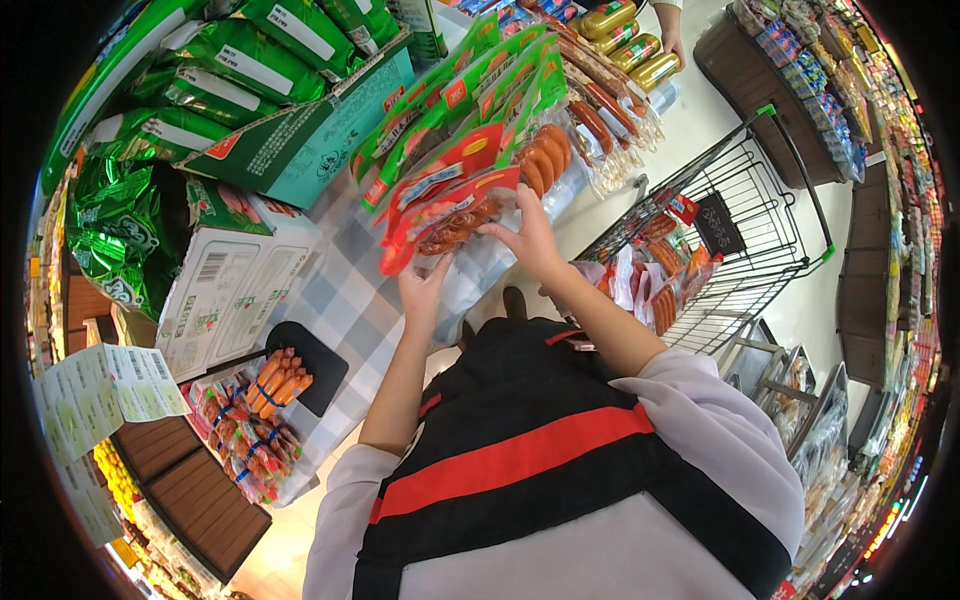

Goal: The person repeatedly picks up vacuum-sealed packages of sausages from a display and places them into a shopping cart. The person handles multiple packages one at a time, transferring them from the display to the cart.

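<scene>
Both hands are at a front red-topped packet of sausages (pixel 450 214) with a clear plastic window. My left hand (pixel 422 289) holds its lower edge, fingertips partly hidden by the packet. My right hand (pixel 534 236) grips its right end, with thumb and fingers spread around the clear plastic. Another red packet (pixel 480 146) stands just behind. Further back are several green-topped sausage packets (pixel 450 97) in an upright row. Plump reddish sausages in clear plastic (pixel 544 159) lie just beyond my right fingertips. A checked tablecloth (pixel 341 289) covers the display table.
A wire shopping cart (pixel 757 180) holding sausage packets (pixel 660 274) stands at the right. Cartons of green bags (pixel 247 255) border the left. Banded sausage bundles (pixel 255 427) lie near a black board (pixel 311 367). Another person's hand (pixel 670 34) is beside gold-wrapped sausages (pixel 634 52).
</scene>
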The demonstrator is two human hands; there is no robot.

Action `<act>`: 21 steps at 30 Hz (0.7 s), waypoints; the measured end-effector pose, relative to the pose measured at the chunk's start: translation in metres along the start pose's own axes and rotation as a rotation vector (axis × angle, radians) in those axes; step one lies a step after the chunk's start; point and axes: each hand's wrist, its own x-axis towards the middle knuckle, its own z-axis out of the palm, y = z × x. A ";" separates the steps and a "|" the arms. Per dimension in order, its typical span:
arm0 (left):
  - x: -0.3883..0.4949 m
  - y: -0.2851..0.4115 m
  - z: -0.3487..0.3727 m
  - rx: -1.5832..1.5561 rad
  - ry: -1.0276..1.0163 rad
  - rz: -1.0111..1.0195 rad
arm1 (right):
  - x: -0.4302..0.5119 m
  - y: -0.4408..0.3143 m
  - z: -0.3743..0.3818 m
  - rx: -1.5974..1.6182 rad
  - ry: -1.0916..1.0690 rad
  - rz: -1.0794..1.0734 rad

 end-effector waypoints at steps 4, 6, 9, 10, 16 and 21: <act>0.004 -0.019 -0.015 -0.019 0.069 -0.009 | -0.006 0.013 0.010 0.584 -0.096 0.159; 0.009 -0.017 -0.027 0.087 0.063 -0.061 | -0.010 0.015 0.010 0.718 -0.117 0.098; 0.018 0.003 -0.040 0.118 0.069 -0.059 | -0.019 0.012 -0.008 0.641 -0.195 0.123; 0.021 0.013 -0.041 0.037 0.068 -0.003 | -0.022 0.010 -0.018 0.659 -0.220 0.165; 0.050 0.059 -0.013 0.576 -0.124 -0.098 | -0.028 -0.008 -0.067 0.617 -0.411 0.223; 0.052 0.047 0.007 0.685 -0.033 0.148 | -0.030 -0.013 -0.042 0.345 -0.526 0.034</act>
